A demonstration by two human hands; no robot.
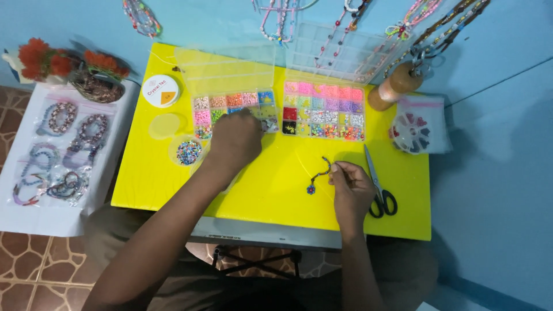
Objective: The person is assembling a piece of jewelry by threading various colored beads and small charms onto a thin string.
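Yellow tabletop [271, 190] fills the head view, backed by a blue wall. Left hand [235, 140] rests fingers-down over the left bead box [233, 112]; whether they pinch anything I cannot tell. Right of that box, the right hand [350, 185] pinches a beaded strand [320, 174], which curves down-left from its fingertips, scissors [377, 184] just beyond.

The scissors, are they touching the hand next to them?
Apart. The head view shows a yellow strip of table between the scissors and the right hand.
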